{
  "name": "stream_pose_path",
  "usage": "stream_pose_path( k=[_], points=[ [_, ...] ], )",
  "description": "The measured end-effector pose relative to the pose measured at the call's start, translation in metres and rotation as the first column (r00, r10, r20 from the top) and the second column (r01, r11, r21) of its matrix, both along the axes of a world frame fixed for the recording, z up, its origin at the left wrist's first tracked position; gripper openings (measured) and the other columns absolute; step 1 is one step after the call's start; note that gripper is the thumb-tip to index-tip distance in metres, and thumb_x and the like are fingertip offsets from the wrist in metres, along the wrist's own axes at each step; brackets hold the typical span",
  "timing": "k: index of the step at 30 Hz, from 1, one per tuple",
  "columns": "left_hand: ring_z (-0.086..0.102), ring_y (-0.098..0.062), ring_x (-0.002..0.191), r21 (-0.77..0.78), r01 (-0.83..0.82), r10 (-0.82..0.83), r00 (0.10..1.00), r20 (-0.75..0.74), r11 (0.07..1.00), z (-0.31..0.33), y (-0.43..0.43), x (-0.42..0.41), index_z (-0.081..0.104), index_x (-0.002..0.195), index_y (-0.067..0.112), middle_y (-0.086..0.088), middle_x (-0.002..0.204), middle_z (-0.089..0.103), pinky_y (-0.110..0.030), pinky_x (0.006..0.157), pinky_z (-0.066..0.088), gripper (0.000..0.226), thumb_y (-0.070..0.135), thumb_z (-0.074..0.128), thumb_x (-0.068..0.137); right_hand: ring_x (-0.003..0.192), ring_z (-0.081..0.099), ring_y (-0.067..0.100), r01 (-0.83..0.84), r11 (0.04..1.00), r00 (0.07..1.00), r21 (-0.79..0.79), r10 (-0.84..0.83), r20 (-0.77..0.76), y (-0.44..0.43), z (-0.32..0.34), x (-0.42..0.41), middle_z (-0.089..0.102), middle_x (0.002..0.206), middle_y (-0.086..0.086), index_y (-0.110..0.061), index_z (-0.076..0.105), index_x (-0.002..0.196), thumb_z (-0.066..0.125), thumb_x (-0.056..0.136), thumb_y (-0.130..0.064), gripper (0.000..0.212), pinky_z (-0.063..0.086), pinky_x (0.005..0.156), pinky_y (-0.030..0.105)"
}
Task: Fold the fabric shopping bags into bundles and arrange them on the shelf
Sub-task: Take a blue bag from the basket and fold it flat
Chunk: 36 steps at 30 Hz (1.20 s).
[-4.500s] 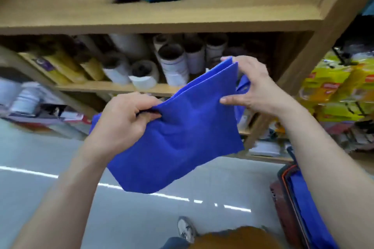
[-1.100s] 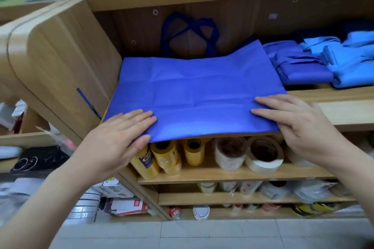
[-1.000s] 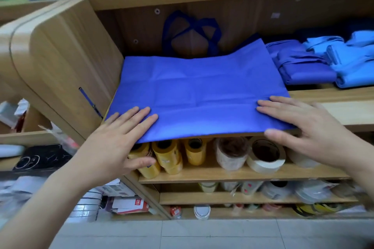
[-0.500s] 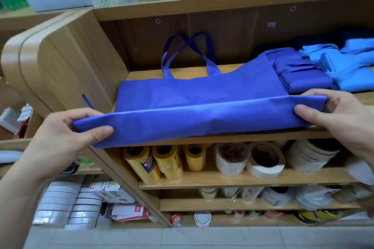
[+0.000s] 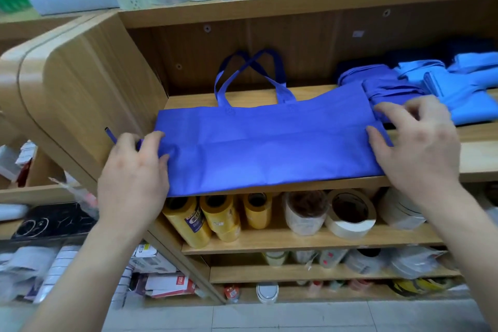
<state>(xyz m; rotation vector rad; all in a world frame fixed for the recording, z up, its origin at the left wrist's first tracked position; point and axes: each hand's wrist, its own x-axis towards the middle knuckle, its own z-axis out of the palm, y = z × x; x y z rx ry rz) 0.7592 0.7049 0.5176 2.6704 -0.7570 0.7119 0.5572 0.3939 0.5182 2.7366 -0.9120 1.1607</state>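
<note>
While the wooden shelf [image 5: 479, 153] is filling most of the view, the blue bag [image 5: 269, 148] is lying flat on its middle board, w/ a crease running left to right & the near edge hanging a bit past the front lip. Folded bundles [image 5: 458, 97], dark & light blue, are sitting on the same board at far right, just beside the bag's right end. The left hand [image 5: 133, 178] is gripping the bag's left end, fabric showing btwn its curled fingers. The right hand [image 5: 417, 148] is resting spread over the right end, thumb lying on the fabric; it's blurred, so can't tell if it's pinching. Tape rolls [image 5: 350, 213] are lying on the board below. The bag's handles [image 5: 282, 78] are leaning up against the back panel.
</note>
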Motion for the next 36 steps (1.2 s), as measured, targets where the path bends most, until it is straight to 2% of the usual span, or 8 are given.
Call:
stream_pose_path(
  k=[3,8,13,18,21,26,30,36],
  points=[
    [0.049,-0.043,0.118,0.187,0.137,-0.155,0.984,0.085,0.973,0.003,-0.001,0.007,0.066,0.120,0.008,-0.023,0.130,0.054,-0.057,0.092,0.045,0.034,0.008,0.063,0.086,0.115,0.055,0.038,-0.305,0.951,0.931,-0.057,0.285,-0.229,0.007,0.003,0.004,0.058,0.128,0.016,-0.014,0.065,0.126,0.056,0.095,-0.034,0.038,0.048,0.086,0.051],
    [0.008,-0.006,0.149,0.284,0.498,-0.305,0.799,-0.519,0.820,0.012,0.000,0.010,0.016,0.153,0.041,0.018,0.158,0.008,-0.035,0.121,0.004,0.099,0.091,0.017,0.068,0.149,0.016,0.009,-0.351,0.913,0.640,0.207,0.395,-0.659,0.017,0.001,0.007,0.016,0.162,-0.009,-0.041,0.020,0.153,0.001,0.078,-0.086,0.090,0.009,0.119,0.035],
    [0.001,-0.003,0.149,0.358,0.530,-0.341,0.814,-0.471,0.769,0.016,0.008,0.012,-0.007,0.140,0.050,0.020,0.158,-0.002,-0.022,0.118,0.000,0.086,0.045,0.062,0.090,0.143,-0.008,-0.006,-0.388,0.890,0.549,0.241,0.433,-0.714,0.005,0.012,0.006,-0.009,0.159,-0.021,-0.053,-0.002,0.149,0.032,0.076,-0.086,0.087,-0.007,0.115,0.023],
    [0.032,0.004,0.139,0.210,0.541,-0.380,0.771,-0.511,0.814,0.032,0.028,0.018,0.028,0.130,0.061,0.030,0.146,0.031,-0.010,0.110,0.021,0.078,0.000,0.056,0.091,0.141,0.012,-0.014,-0.438,0.797,0.561,0.415,0.603,-0.566,-0.008,0.021,0.002,0.016,0.153,-0.033,-0.062,0.024,0.138,0.068,0.079,-0.059,0.073,0.008,0.116,0.015],
    [0.062,0.007,0.101,-0.060,0.464,-0.426,0.745,-0.514,0.884,0.044,0.043,0.018,0.064,0.091,0.066,0.028,0.103,0.070,-0.008,0.085,0.044,0.069,-0.003,0.069,0.085,0.122,0.045,-0.018,-0.421,0.698,0.652,0.580,0.677,-0.342,-0.014,0.034,-0.005,0.056,0.126,-0.036,-0.062,0.058,0.113,0.077,0.081,-0.027,0.051,0.033,0.105,0.010],
    [0.058,0.001,0.062,-0.560,0.154,-0.360,0.891,-0.278,0.814,0.033,0.041,0.005,0.068,0.092,0.042,0.019,0.082,0.069,-0.011,0.059,0.050,0.040,0.006,0.077,0.079,0.081,0.066,0.003,-0.471,0.667,0.834,0.577,0.550,0.046,-0.024,0.048,0.000,0.073,0.080,-0.015,-0.046,0.073,0.084,0.082,0.074,-0.011,0.038,0.049,0.075,0.013],
    [0.061,-0.021,0.089,-0.291,0.189,-0.175,0.982,0.072,0.938,0.021,0.027,-0.009,0.062,0.122,0.018,-0.005,0.109,0.065,-0.037,0.076,0.051,0.043,0.010,0.074,0.082,0.087,0.055,0.008,-0.389,0.797,0.921,0.461,0.353,0.166,-0.018,0.039,0.013,0.065,0.091,-0.006,-0.038,0.064,0.111,0.087,0.068,-0.024,0.050,0.040,0.074,0.016],
    [0.050,-0.038,0.101,0.143,0.001,-0.027,0.984,0.177,0.990,0.027,0.006,-0.006,0.070,0.102,0.009,-0.016,0.110,0.061,-0.045,0.063,0.048,0.033,0.004,0.076,0.070,0.101,0.051,0.019,-0.317,0.909,0.947,0.272,0.319,0.036,-0.008,0.039,0.039,0.052,0.110,0.001,-0.029,0.048,0.139,0.083,0.075,-0.019,0.074,0.042,0.092,0.031]
  ],
)
